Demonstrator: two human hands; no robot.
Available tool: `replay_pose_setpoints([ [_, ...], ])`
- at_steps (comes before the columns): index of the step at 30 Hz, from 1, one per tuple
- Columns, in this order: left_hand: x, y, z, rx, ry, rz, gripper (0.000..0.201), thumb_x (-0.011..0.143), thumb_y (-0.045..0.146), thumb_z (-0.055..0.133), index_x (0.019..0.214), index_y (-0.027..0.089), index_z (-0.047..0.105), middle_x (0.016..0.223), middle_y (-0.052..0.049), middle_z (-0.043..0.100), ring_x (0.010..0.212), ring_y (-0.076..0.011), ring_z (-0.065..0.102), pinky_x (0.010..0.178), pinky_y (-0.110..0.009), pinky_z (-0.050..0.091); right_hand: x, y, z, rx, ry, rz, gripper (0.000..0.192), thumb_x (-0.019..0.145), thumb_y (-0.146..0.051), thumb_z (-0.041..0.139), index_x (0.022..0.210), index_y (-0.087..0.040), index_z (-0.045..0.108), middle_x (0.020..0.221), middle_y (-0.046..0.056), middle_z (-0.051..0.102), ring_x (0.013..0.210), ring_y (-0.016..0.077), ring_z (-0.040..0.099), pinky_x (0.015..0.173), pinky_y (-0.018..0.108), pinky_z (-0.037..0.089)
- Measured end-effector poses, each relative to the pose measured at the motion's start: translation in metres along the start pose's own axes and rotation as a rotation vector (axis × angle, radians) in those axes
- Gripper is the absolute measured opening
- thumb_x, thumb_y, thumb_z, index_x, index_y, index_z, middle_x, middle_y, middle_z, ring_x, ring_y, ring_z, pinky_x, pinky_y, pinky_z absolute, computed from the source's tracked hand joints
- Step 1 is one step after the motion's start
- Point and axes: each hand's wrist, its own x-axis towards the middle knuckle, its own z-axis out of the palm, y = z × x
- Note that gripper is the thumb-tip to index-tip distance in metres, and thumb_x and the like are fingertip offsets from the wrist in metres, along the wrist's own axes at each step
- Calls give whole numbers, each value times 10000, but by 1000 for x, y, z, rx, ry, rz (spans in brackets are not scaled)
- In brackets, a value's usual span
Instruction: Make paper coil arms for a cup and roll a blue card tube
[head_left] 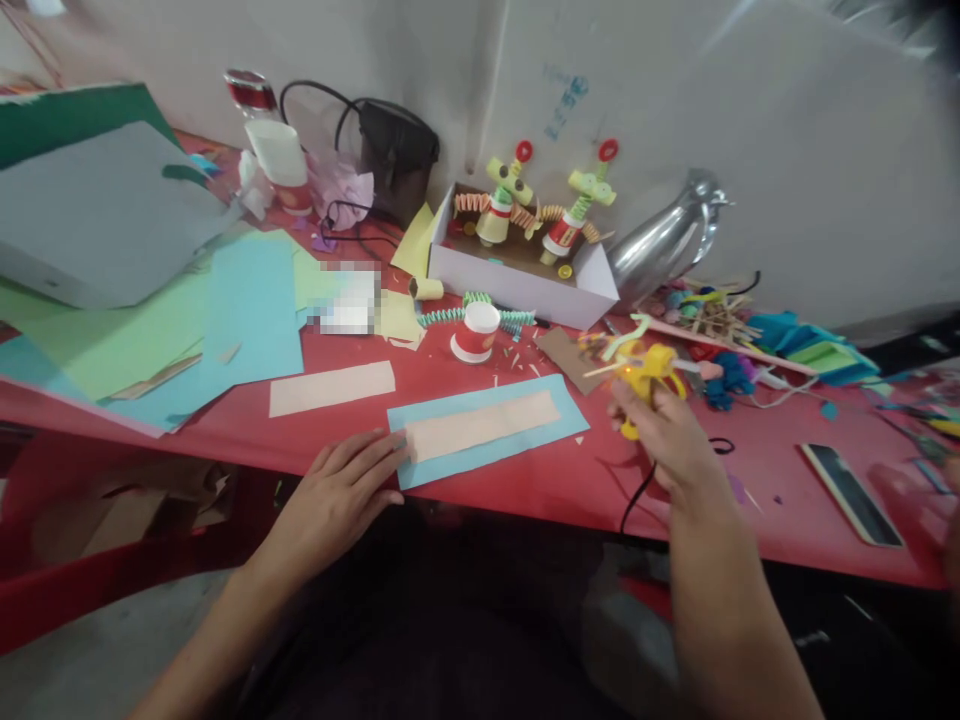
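My left hand (352, 478) lies with its fingers stretched out, its fingertips on the left end of a light blue paper sheet (491, 464). On that sheet rests a narrow peach paper strip (480, 424). Over the table to the right, my right hand (664, 432) is closed around a yellow hot glue gun (651, 362) with a small orange light and a black cord (640, 495) hanging down. A second peach strip (332, 389) lies apart on the left. Behind the sheet stands a red and white paper cup (475, 334) with folded green paper strips at its sides.
A white box (517, 285) at the back holds two paper-cup figures. Stacked coloured paper (255, 300) covers the left. A silver jug (667, 240) leans behind craft scraps, and a phone (850, 494) lies at right. The red table's front edge (525, 518) runs close before me.
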Motion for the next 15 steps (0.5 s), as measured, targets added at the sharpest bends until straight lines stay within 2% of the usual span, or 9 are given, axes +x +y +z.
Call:
replay_pose_setpoints([
  [2,2,-1,1,-17,-12,4,454,935,348,561,1379,253,545,1423,-81,576,1302,-294,517,1038,-490,437,-29,-13,16,129,-306,34,397,846,-591,571,905,-200,612,724,38,633,587,153,532,597,303,460],
  [4,2,-3,1,-32,-20,8,440,938,337,558,1369,249,552,1421,-82,578,1306,-286,515,1044,-485,427,-51,-22,35,206,-500,58,391,838,-587,597,886,-199,599,664,10,594,561,138,509,577,289,446],
  [7,1,-5,3,-40,-32,10,424,944,339,550,1355,236,560,1417,-89,581,1290,-279,531,1043,-473,419,-67,-28,63,291,-583,71,419,857,-597,577,976,-195,577,627,-31,542,538,122,484,550,268,418],
  [10,1,-7,3,-37,-38,19,402,949,343,541,1333,232,574,1431,-87,569,1284,-273,536,1044,-465,411,-71,-28,83,314,-614,60,446,887,-619,519,1010,-191,553,592,-56,501,510,114,464,530,258,393],
  [15,3,-8,2,-77,-43,17,399,936,344,559,1323,250,579,1423,-96,575,1300,-271,525,1040,-466,417,-72,-26,98,263,-651,45,449,902,-630,501,973,-188,545,566,-66,497,501,110,462,531,251,377],
])
